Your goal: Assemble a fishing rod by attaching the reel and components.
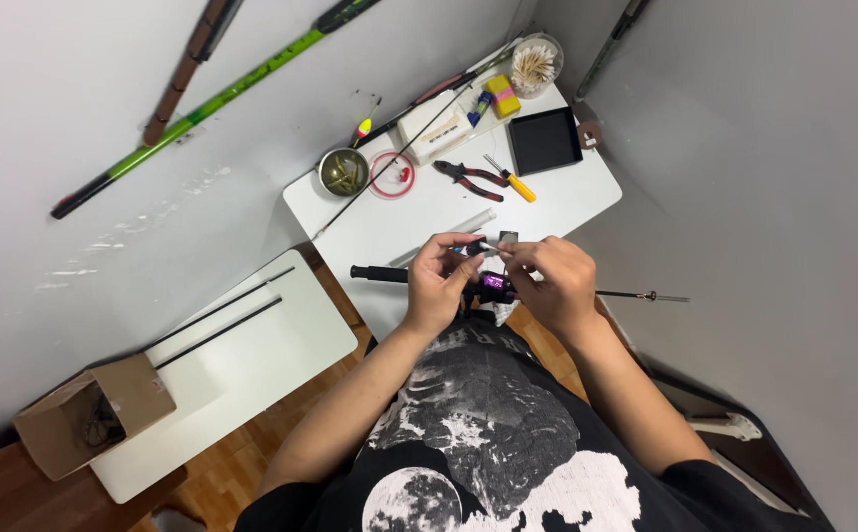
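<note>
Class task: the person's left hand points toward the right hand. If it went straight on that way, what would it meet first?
Probably the small silvery piece pinched between both hands, then the right hand fingers; depth is unclear.

Just below the fingers (468, 258) sits a glossy purple fishing reel (494, 287) on a thin black fishing rod (389, 274) with a matte black grip. Beyond the fingertips, on the smooth white tabletop (577, 192), lie red-and-black-handled steel pliers (470, 178), a yellow-handled small screwdriver (514, 180) and a square black shallow tray (544, 140). Far left of the fingers, a bright green-and-black patterned rod (212, 108) rests against the grey wall.
</note>
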